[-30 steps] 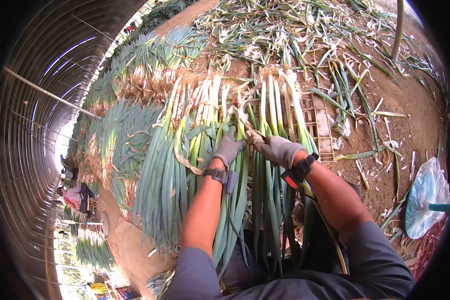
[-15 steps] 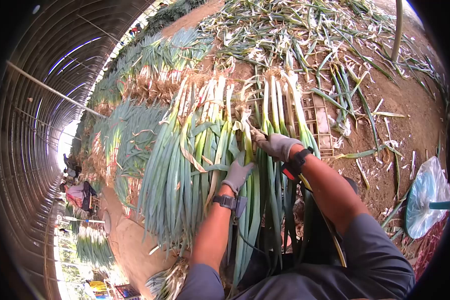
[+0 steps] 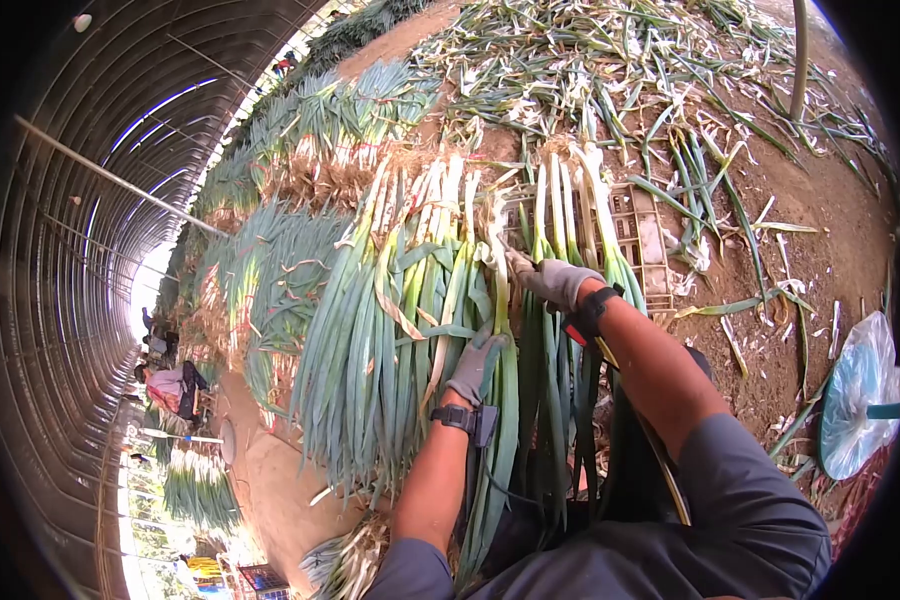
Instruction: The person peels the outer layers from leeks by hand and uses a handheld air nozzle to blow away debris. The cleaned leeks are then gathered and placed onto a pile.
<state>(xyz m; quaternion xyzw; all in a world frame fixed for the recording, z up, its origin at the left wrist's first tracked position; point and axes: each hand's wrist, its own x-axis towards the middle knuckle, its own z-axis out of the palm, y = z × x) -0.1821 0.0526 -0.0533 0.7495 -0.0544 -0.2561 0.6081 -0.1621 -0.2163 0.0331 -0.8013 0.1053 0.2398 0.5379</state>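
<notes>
My left hand, in a grey glove, is closed round the green leaves of a large green onion. My right hand, also gloved, has its fingers closed at that onion's pale stem, by a withered outer leaf; exactly what is pinched is partly hidden. A thick row of green onions lies to the left of my left hand, roots pointing away from me. Several more stalks lie just beyond my right hand, on a plastic crate.
Trimmed leaves litter the soil ahead and to the right. Bundled onions are stacked at the left. A clear plastic bag over something teal is at the far right. Another person is at the far left, beneath the arched roof.
The view has shifted slightly, so the scene sits a little further right. Both hands keep nearly the same place on the green onion, my left hand slightly lower along its leaves.
</notes>
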